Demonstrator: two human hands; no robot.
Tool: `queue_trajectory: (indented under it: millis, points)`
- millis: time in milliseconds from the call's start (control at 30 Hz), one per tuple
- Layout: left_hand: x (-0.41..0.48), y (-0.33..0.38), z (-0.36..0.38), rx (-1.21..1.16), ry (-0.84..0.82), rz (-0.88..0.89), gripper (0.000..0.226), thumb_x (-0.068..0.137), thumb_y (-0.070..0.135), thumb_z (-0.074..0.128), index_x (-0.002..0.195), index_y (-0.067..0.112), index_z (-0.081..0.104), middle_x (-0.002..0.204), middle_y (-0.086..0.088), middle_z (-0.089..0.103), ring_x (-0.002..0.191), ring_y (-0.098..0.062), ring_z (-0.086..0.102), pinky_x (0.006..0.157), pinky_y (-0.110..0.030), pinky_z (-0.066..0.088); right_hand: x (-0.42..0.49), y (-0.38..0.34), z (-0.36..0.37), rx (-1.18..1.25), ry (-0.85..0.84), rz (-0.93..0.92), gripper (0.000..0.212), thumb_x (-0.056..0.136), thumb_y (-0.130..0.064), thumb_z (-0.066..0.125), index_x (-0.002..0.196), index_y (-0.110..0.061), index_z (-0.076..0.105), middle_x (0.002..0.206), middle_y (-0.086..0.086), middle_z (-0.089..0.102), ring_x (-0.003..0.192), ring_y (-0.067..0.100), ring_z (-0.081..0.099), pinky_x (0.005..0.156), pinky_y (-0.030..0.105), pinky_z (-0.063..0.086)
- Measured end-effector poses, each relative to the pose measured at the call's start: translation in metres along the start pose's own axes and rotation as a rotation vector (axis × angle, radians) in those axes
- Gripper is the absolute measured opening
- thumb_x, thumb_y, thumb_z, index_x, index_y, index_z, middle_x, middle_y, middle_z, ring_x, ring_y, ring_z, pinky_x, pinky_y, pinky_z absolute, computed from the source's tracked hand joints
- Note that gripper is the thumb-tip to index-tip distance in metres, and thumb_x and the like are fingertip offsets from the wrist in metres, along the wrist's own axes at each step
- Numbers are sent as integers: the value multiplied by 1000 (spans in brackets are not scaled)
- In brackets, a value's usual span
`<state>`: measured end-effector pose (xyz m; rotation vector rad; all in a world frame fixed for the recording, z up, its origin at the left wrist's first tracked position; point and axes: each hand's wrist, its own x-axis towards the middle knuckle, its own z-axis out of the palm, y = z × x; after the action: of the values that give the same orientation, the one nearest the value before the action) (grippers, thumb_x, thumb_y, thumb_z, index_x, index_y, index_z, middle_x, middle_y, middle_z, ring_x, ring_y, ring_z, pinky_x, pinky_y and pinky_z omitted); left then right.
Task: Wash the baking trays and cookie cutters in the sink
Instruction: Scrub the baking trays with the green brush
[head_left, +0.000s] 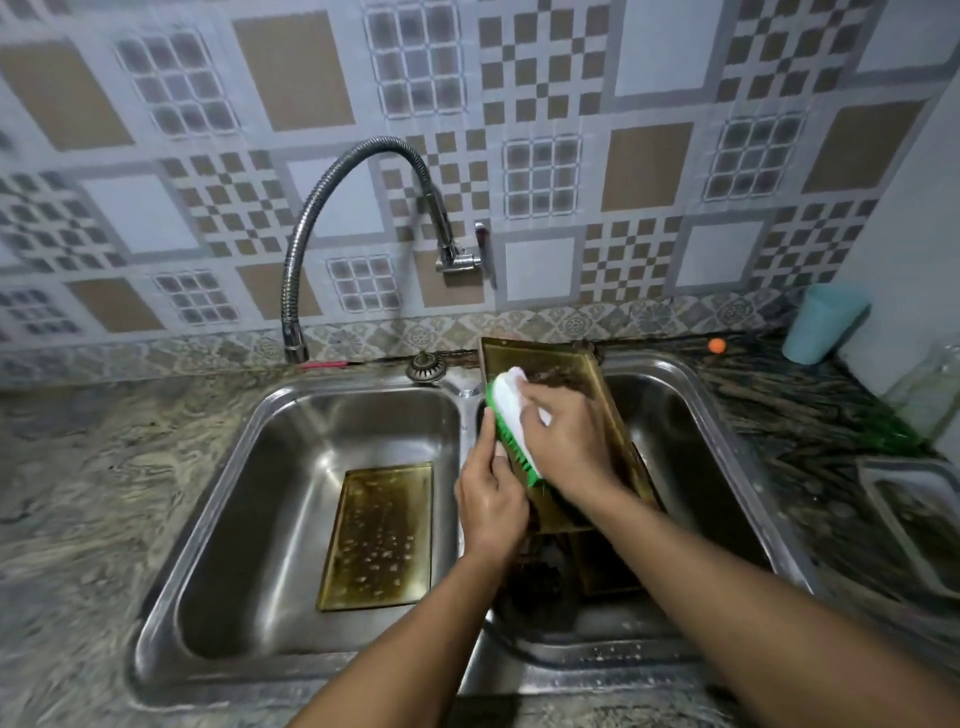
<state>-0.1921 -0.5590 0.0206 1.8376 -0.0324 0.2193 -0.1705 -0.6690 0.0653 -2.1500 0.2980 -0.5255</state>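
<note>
A gold-coloured baking tray (550, 364) leans tilted in the right basin, its far end propped on the sink's back rim. My right hand (563, 441) grips a white scrubbing brush (511, 402) with green bristles and presses it onto the tray. At the tray's left edge my left hand (491, 501) holds it, fingers curled round the rim. A second gold tray (379, 535) lies flat in the left basin, dotted with suds. Beneath the tilted tray lies another tray (608, 569), partly hidden, beside dark shapes I cannot identify.
The double steel sink (218, 467) is set in a marbled counter. A flexible faucet (337, 171) arches over the left basin, no water running. A teal cup (823, 325) and a glass jar (930, 387) stand at the right, with a steel tray (883, 499) on the counter.
</note>
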Motion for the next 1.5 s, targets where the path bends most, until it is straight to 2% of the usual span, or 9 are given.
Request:
queue_trajectory:
  millis: [133,333,500,600,967,1100,1267,1400,1500]
  points:
    - [-1,-6,-9,-13,-28,-3,45,103,7,45,146,18,53,138,15,55,110,25,53,92,0,39,7,32,-17,-13,117,314,30,93,-17,59,120,-19,73,123,4,71,113,24,66,92,19,44]
    - [4,-13,-17,-41,-49,-69,45,104,5,44,147,16,51,134,-19,64,121,-33,62,102,-29,47,-29,29,1,-12,50,212,28,90,-22,62,115,-23,75,116,-2,74,109,19,68,92,25,51]
    - [11,-17,-22,-1,-40,-44,50,102,3,44,147,24,51,120,-26,70,93,-33,70,72,-17,49,-49,9,16,9,57,180,25,89,-17,65,111,-19,77,110,-3,75,101,14,68,79,19,46]
    - [14,-26,-33,-23,-33,-69,48,104,10,45,147,31,49,121,-17,72,109,-42,65,90,-38,55,-52,26,16,1,68,221,26,89,-15,65,112,-16,77,113,1,75,106,18,69,84,18,45]
    - [11,-26,-56,-32,-56,-49,42,105,12,46,147,19,51,141,4,58,129,-14,57,93,4,36,-53,37,18,-12,137,371,27,89,-19,64,113,-19,76,115,2,74,108,24,68,92,27,49]
    - [17,-33,-52,-51,-39,-113,43,105,12,46,146,24,52,130,-15,68,117,-37,64,93,-28,52,-77,3,42,87,-7,101,27,91,-18,64,116,-19,75,111,-10,73,104,8,66,90,21,49]
    - [13,-33,-51,-35,-46,-118,42,105,15,47,146,24,52,132,-12,67,121,-36,61,107,-41,46,-56,43,11,-30,70,391,28,91,-22,63,115,-23,75,118,-1,73,113,25,65,97,31,50]
    - [19,-36,-43,-43,1,-153,41,105,12,48,144,26,53,81,20,69,62,-8,54,57,-10,44,-68,26,25,61,-74,143,28,91,-22,64,117,-23,75,114,-12,72,107,7,65,94,25,51]
    - [19,-33,-45,-78,-12,-166,40,106,10,47,144,22,54,82,37,66,58,12,51,60,-1,38,-36,54,-3,191,98,321,25,90,-12,66,111,-21,77,108,2,76,96,17,69,82,26,52]
